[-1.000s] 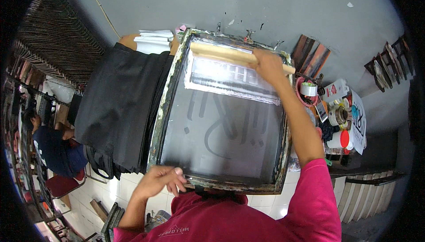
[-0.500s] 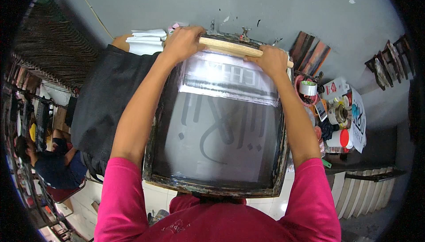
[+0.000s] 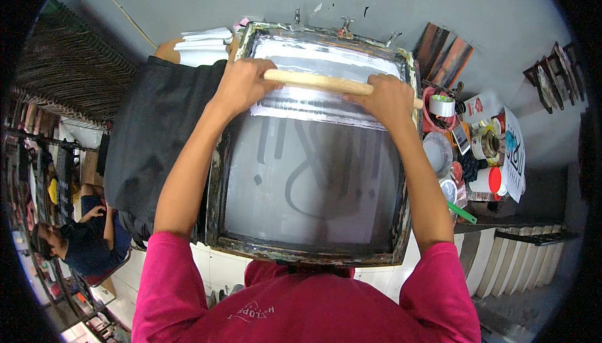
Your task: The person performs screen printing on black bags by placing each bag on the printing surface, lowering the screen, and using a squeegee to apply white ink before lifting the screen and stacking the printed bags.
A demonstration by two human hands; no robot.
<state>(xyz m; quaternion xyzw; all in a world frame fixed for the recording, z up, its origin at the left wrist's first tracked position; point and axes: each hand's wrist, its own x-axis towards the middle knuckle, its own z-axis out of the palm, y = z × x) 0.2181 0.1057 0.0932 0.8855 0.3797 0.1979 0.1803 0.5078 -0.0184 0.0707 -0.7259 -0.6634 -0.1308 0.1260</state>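
Note:
A wooden-handled squeegee (image 3: pixel 316 82) lies crosswise over the far part of a screen-printing frame (image 3: pixel 301 255). My left hand (image 3: pixel 246 84) is closed around its left end. Toward its right end, my right hand (image 3: pixel 384 98) grips the same handle, whose tip sticks out past the hand. White ink (image 3: pixel 282 110) shows on the mesh just nearer to me than the squeegee, and a streak of it lies along the far edge. Dark curved lettering (image 3: pixel 326 183) marks the middle of the grey mesh. The squeegee's blade is hidden under the handle.
Black fabric (image 3: pixel 166 142) is piled left of the frame, with folded white sheets (image 3: pixel 204 45) behind it. Tape rolls (image 3: pixel 442 106), tins, a red-lidded tub (image 3: pixel 486 180) and a green-handled tool (image 3: pixel 462 212) crowd the right side. A person (image 3: pixel 94 236) sits at the far left.
Both hands have drawn the squeegee toward me from the frame's far edge. The inked far end of the mesh now shows behind it, and the ink's near edge looks closer to the handle.

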